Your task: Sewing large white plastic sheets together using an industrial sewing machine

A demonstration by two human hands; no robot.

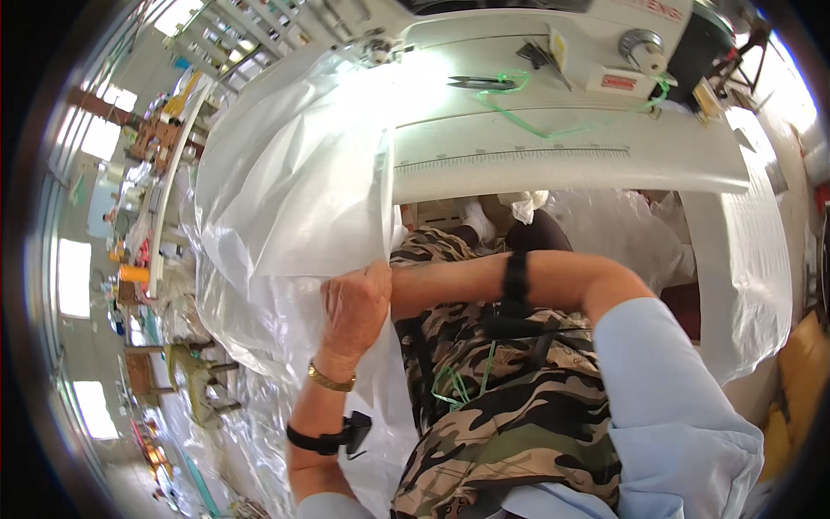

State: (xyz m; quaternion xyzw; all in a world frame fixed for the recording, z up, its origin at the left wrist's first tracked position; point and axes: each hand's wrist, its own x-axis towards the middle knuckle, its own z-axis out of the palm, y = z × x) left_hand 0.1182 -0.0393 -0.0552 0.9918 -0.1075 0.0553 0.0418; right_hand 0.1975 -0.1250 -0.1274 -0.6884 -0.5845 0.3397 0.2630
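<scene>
A white translucent plastic sheet [320,216] drapes over the left end of the sewing machine table and hangs down its side. Its folded straight edge runs from the bright sewing head [378,54] toward me. At the near end of that edge, my left hand [353,316] is closed on the sheet. My right hand meets it there, its forearm crossing from the right. The right hand's fingers are mostly hidden against the left hand. Glare from the machine's lamp washes out the sheet close to the needle.
Black thread snips [481,84] and green string [540,131] lie on the machine bed, behind a printed ruler scale [519,157]. More clear plastic [618,229] lies below the table. A white sheet [735,285] hangs at its right end. A cluttered workbench [164,199] stands far left.
</scene>
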